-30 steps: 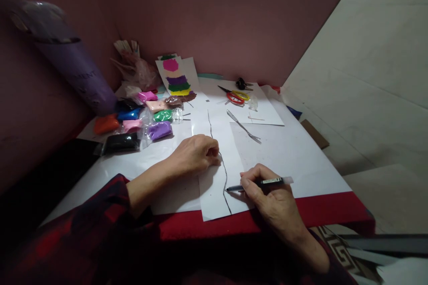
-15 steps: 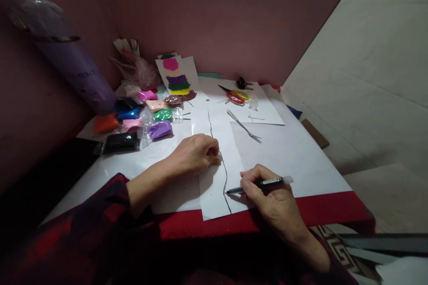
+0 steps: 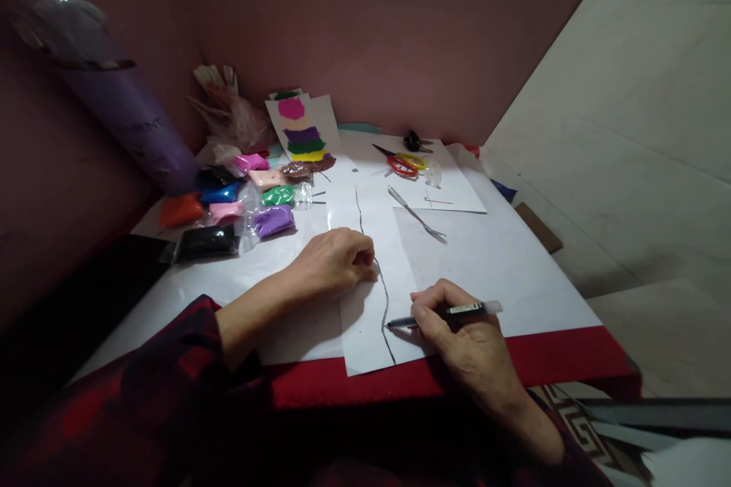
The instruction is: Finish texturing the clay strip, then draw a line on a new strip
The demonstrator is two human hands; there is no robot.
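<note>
Now | right hand [image 3: 465, 338]: grip pinching one pen [image 3: 465, 310] | left hand [image 3: 334, 262]: pressed together | one fork [image 3: 416, 216]

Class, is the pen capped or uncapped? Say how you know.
Uncapped: the pen shows a bare tip beside the black line.

Coloured packets [image 3: 275, 221], 10, left | pen [image 3: 465, 310] — 1, near right | scissors [image 3: 402, 166] — 1 pair, far | fork-tipped tool [image 3: 412, 214], 1 | purple cylinder [image 3: 129, 114], 1, left

On my table [image 3: 485, 266], the paper [image 3: 362, 346] lies before me at the near edge. The packets [image 3: 274, 221] sit toward the left edge, the bag [image 3: 243, 122] behind them. Right of centre, the tool [image 3: 408, 207] lies before the scissors [image 3: 403, 166]; behind are the keys [image 3: 412, 141].
</note>
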